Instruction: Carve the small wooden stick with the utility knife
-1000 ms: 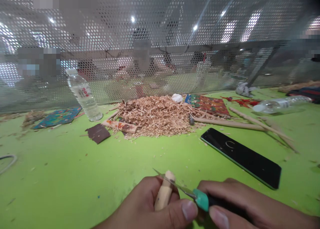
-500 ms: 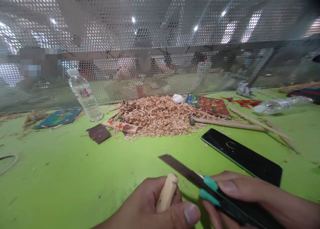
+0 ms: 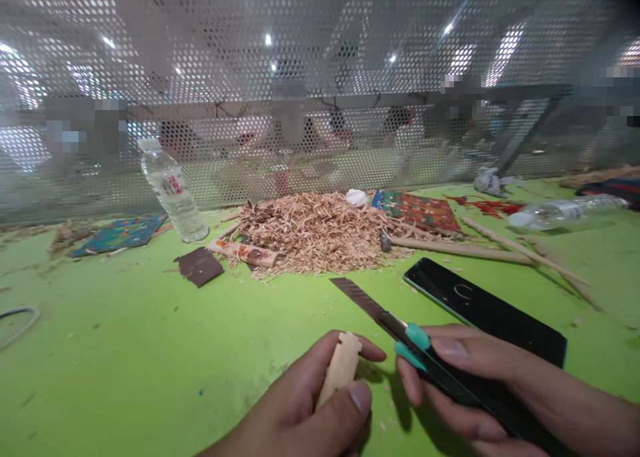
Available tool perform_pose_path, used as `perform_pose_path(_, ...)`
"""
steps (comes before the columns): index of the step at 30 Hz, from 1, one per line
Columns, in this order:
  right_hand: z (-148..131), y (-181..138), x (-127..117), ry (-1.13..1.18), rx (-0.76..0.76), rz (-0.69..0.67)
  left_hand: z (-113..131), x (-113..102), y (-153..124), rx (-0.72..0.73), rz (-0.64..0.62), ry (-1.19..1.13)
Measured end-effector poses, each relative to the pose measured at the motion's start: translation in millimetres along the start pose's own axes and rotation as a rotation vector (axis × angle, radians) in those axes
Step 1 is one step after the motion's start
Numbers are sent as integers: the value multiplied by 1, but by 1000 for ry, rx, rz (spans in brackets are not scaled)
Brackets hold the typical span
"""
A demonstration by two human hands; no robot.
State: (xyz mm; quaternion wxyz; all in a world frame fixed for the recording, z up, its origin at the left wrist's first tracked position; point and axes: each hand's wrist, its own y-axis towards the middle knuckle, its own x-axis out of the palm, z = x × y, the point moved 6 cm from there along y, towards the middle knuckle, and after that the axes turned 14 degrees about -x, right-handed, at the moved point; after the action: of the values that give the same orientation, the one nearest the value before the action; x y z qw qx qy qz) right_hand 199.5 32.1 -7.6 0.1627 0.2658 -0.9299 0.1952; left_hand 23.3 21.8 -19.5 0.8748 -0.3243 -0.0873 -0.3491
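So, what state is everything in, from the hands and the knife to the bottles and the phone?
Left hand: closed around the wooden piece
Wooden piece: notched near its top end
Right hand: gripping the knife
Knife: blade out, apart from the wood
Phone: face up, screen mostly dark
Near-left bottle: standing, capped
Far-right bottle: on its side
Wood shavings: heaped

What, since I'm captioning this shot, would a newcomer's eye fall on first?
Probably the big heap of wood shavings, piled in the middle of the green table before the mesh screen. Nearer, the right hand holds a knife with its blade bare, close to a piece of wood in the left hand. A dark phone lies to the right, partly behind the right hand.
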Motion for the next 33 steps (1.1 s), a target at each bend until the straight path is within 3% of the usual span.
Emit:
perform_pose_path(16, 3, -7, -5, -282, -50, -59, 2, 2, 1, 75, -28, -130)
perform_pose_path(23, 1, -2, -4, -161, -19, -29, 5, 3, 1, -7, -4, -190)
perform_pose_path(28, -4, 4, 1, -114, 6, 0, 10, 3, -1, 10, -78, -210)
perform_pose_path(33, 0, 10, -1, -100, 39, 3, 7, 4, 5, -72, -117, -191)
